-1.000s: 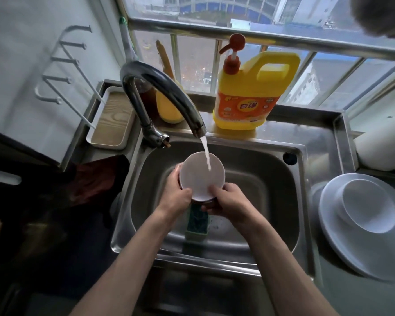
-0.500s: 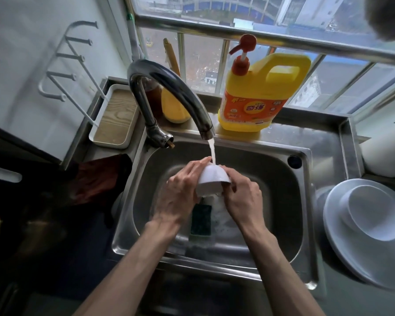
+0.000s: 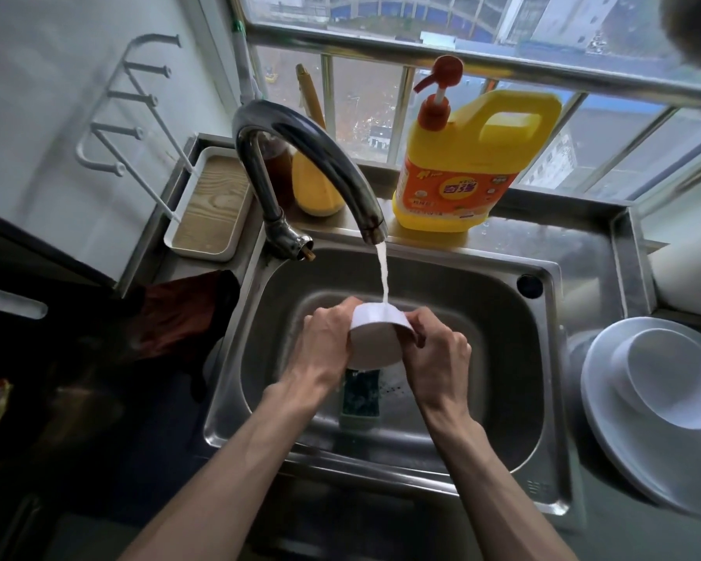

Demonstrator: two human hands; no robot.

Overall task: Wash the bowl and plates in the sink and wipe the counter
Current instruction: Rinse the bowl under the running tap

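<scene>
A small white bowl (image 3: 375, 338) is held over the steel sink (image 3: 498, 301), tipped with its base up under the running tap's stream. My left hand (image 3: 324, 346) grips its left side and my right hand (image 3: 434, 354) grips its right rim. A green sponge (image 3: 360, 398) lies on the sink floor beneath the bowl. On the counter at the right, a white plate (image 3: 608, 402) carries a second white bowl (image 3: 672, 382).
The curved tap (image 3: 312, 159) arches over the sink's back left. A yellow detergent jug (image 3: 466, 164) with a red pump stands on the ledge behind. A white tray (image 3: 209, 208) sits at the back left, and a dark red cloth (image 3: 179, 317) hangs left of the sink.
The bowl was turned from facing me to base-up under the stream, and both hands shifted their hold along its sides. The view drifted slightly.
</scene>
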